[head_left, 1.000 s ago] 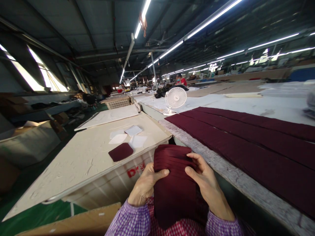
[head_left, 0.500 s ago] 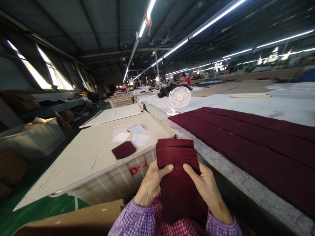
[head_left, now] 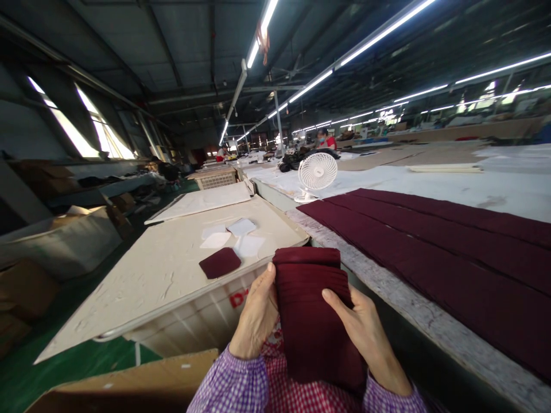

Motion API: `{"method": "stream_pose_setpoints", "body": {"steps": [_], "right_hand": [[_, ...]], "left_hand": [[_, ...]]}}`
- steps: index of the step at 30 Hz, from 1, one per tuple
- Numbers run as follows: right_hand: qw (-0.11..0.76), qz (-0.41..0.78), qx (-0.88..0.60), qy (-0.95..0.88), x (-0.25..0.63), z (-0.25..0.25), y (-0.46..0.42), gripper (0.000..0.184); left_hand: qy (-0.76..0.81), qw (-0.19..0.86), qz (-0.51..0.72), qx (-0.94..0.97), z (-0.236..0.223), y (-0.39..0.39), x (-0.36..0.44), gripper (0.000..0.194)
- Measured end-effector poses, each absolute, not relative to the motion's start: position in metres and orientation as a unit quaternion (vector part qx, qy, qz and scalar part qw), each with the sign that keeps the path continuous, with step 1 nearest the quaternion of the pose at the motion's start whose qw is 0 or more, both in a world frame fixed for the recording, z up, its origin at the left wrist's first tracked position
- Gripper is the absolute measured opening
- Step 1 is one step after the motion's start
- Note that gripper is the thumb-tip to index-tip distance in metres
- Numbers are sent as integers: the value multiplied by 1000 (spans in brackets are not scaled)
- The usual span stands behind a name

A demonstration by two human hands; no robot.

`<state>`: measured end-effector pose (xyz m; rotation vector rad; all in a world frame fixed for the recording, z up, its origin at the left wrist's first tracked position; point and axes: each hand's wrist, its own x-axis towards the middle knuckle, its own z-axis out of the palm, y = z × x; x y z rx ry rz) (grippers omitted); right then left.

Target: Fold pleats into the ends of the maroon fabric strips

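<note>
A stack of maroon fabric pieces (head_left: pixel 316 327) is held upright in front of my body, its top edges fanned into steps. My left hand (head_left: pixel 257 312) grips the stack's left edge, thumb at the upper left side and the other fingers hidden behind. On the right side, my right hand (head_left: pixel 361 327) holds the stack with its thumb lying on the front face. A single maroon fabric piece (head_left: pixel 220 263) lies on the cream board to the left, close to several pale cut pieces (head_left: pixel 241 226).
The cream board (head_left: pixel 142 275) rests over a white bin (head_left: pixel 185 327). Long maroon fabric layers (head_left: pixel 413 235) cover the right-hand table, with a white fan (head_left: pixel 317 172) at its near-left edge. A cardboard box (head_left: pixel 129 384) stands low at left. A person in red (head_left: pixel 329 141) is far back.
My left thumb has moved from the stack's front face up to its left edge. The right hand keeps its hold, and the view has shifted slightly.
</note>
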<state>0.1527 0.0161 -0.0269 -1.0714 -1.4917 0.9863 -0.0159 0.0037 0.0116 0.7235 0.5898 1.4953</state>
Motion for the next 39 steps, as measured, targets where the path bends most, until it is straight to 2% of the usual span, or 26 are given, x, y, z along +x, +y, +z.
{"method": "stream_pose_setpoints", "body": {"steps": [8, 18, 26, 30, 33, 36, 39], "right_hand": [[496, 411, -432, -631, 154, -24, 15, 36], [491, 406, -420, -646, 155, -23, 14, 37], [499, 398, -424, -643, 156, -22, 14, 35], [509, 419, -422, -622, 156, -20, 12, 41], [513, 436, -418, -610, 158, -19, 10, 40], [517, 439, -423, -600, 158, -21, 10, 39], [527, 428, -429, -596, 157, -22, 10, 38]], "left_hand": [[263, 647, 654, 292, 12, 4, -19, 24], [253, 628, 669, 307, 10, 6, -18, 22], [264, 621, 671, 306, 14, 2, -16, 27], [239, 646, 636, 347, 11, -2, -19, 33], [225, 641, 606, 413, 4, -5, -21, 31], [255, 639, 575, 443, -2, -6, -16, 38], [295, 635, 589, 403, -6, -5, -7, 25]]}}
